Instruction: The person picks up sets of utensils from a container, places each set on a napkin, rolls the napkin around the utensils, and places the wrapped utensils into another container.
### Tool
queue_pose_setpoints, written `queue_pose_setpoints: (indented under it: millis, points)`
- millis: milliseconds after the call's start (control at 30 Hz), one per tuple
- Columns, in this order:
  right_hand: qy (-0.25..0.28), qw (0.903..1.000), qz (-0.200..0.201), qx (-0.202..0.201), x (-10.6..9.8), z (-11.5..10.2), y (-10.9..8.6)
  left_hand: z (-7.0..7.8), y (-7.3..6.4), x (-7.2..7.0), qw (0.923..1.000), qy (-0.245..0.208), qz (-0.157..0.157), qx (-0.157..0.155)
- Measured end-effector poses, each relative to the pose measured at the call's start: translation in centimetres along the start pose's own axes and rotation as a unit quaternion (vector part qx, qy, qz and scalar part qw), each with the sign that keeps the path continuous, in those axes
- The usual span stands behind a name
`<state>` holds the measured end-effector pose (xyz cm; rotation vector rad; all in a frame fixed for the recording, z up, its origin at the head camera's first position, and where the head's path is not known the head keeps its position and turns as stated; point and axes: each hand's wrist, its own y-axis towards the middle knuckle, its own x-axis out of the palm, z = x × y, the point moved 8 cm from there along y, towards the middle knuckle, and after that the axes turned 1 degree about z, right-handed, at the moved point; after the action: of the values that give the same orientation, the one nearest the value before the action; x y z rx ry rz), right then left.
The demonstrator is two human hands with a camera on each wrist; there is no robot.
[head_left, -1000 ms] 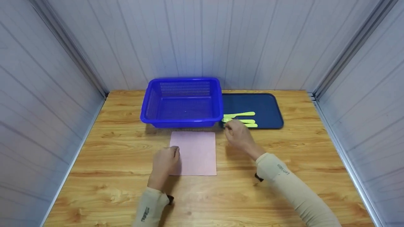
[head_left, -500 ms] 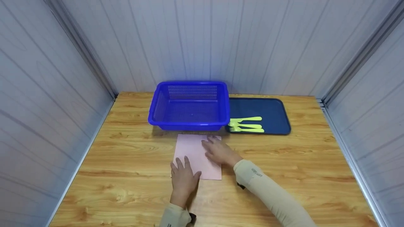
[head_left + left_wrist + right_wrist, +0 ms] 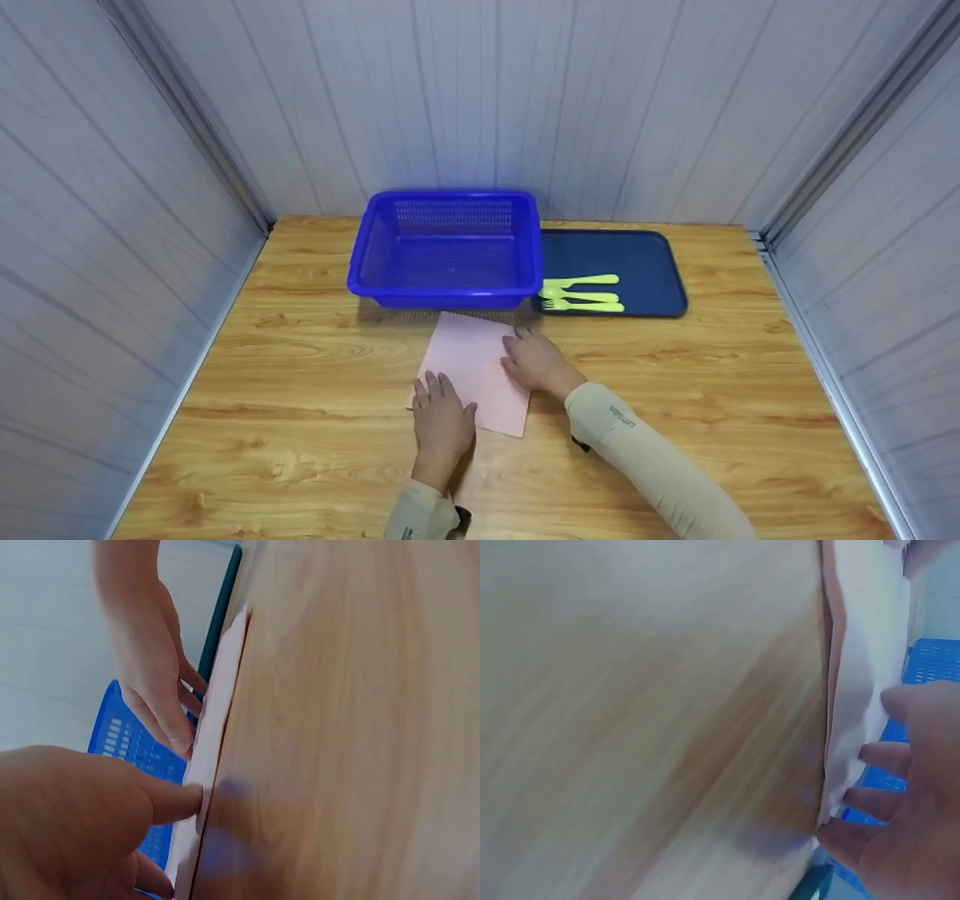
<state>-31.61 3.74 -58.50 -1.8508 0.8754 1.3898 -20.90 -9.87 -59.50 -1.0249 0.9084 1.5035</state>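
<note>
A pink square napkin, apparently of cloth, lies flat and slightly turned on the wooden table. In the right wrist view the napkin shows layered edges. My left hand rests with spread fingers on its near left corner; the left wrist view has the thumb pressing close to the edge. On the far right side of the napkin, my right hand touches it with its fingertips, fingers spread and lightly bent. Neither hand grips anything.
Behind the napkin stands a blue plastic basket with perforated walls. To its right, partly behind it, lies a dark blue tray bearing a yellow-green knife, spoon and fork. Panelled walls enclose the table.
Both hands have come from curled, the right one from beside the cutlery, to lying spread on the napkin. Since half a second ago the napkin has turned slightly clockwise under them.
</note>
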Motion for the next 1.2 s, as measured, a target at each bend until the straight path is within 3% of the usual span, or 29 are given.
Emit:
queue_pose_setpoints:
  millis: [167,400,567,700,900,1200]
  points:
    - [0.005,0.9998,0.009,0.017,0.1,1.4,-2.8,1.7,-0.5,-0.1,0.9993,0.001,0.009,0.038]
    - [0.025,0.9971,0.013,0.071,0.6,3.3,-7.6,3.8,-1.7,1.2,0.9954,-0.026,-0.054,0.075]
    - [0.033,0.9949,0.005,0.095,0.9,3.9,-10.7,5.1,-3.0,1.5,0.9921,-0.023,-0.065,0.106]
    - [0.039,0.9933,0.021,0.107,1.0,3.9,-13.0,6.0,-4.3,1.7,0.9890,-0.015,-0.075,0.126]
    - [0.033,0.9909,0.063,0.115,1.0,3.5,-15.6,6.3,-5.2,1.9,0.9844,-0.026,-0.097,0.145]
    - [0.038,0.9866,0.094,0.128,1.2,3.0,-17.0,6.0,-5.1,1.8,0.9781,-0.033,-0.104,0.177]
